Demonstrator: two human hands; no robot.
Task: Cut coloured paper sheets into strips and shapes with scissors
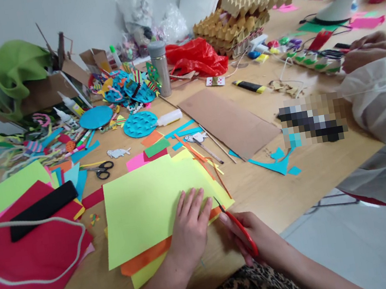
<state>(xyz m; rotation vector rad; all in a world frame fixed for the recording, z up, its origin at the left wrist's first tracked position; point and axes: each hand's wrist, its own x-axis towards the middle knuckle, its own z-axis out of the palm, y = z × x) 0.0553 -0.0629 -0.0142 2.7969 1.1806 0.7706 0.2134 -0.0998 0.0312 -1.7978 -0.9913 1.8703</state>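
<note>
Flat on a light yellow-green paper sheet (136, 203) lies my left hand (191, 223), fingers stretched out and holding nothing. Orange paper (145, 257) and a yellow sheet (143, 277) stick out from under it. My right hand (251, 238) is wrapped round red-handled scissors (242, 230), near the table's front edge. Their dark tips point up and away, beside the right edge of the paper stack. Thin orange strips (212, 168) lie just beyond the stack.
Black-handled scissors (104, 169), brown cardboard (228, 121), a box cutter (250, 86) and a grey bottle (160, 68) lie or stand farther back. Red paper (31, 260) with a white cord (34, 281) covers the left. Another person's hands (366, 51) rest at the right.
</note>
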